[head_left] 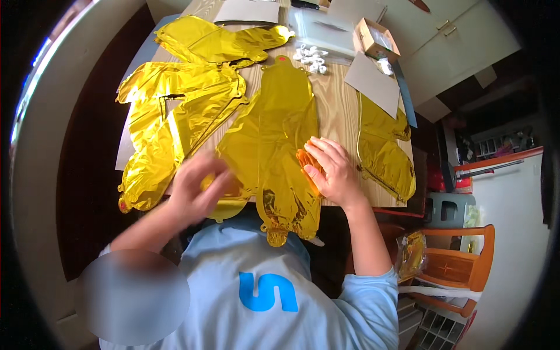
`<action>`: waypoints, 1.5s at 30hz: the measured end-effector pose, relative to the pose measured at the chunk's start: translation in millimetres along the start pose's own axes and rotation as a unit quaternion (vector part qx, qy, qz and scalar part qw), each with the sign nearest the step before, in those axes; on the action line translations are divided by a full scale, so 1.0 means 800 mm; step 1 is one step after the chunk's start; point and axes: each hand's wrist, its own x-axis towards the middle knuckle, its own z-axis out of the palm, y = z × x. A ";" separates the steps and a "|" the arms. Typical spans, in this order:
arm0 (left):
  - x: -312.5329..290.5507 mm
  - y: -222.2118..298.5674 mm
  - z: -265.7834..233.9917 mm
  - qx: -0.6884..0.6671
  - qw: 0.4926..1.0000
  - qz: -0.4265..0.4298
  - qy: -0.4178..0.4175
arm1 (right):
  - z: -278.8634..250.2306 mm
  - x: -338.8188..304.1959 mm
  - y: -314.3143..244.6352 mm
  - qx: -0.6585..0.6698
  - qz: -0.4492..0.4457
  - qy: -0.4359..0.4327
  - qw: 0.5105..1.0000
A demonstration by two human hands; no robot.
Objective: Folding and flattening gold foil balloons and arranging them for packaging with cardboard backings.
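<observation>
A flat gold foil balloon (286,122) lies down the middle of the table, its lower end overhanging the near edge. My right hand (332,172) rests on its right side, open, fingers stretched out, and the shiny foil mirrors it in orange. Over the balloon's left part is my left hand (201,184), blurred by motion, its thumb and forefinger apart with gold showing between them. Whether it touches the foil I cannot tell. More flat gold foil balloons lie to the left, one nearer (151,128) and another farther back (204,38).
Another gold foil piece (385,154) lies at the right under a grey-brown card (373,84). Several small white items (311,57) sit near the back, beside clear plastic bags (324,32) and a small open box (376,41). A wooden chair (452,268) stands at the right.
</observation>
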 end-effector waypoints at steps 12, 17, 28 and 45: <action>-0.178 -0.056 0.023 -0.393 0.827 -0.378 0.138 | 0.021 -0.004 -0.014 -0.040 -0.025 -0.037 0.998; -0.077 0.005 -0.018 -0.252 0.934 -0.247 0.049 | 0.023 -0.005 -0.021 -0.055 -0.024 -0.029 0.998; 0.004 -0.010 0.083 -0.030 0.952 0.156 -0.263 | 0.027 -0.004 -0.014 -0.061 -0.033 -0.018 0.997; 0.037 -0.095 0.043 0.281 0.932 0.121 -0.195 | -0.003 0.016 -0.030 0.003 -0.026 0.051 0.998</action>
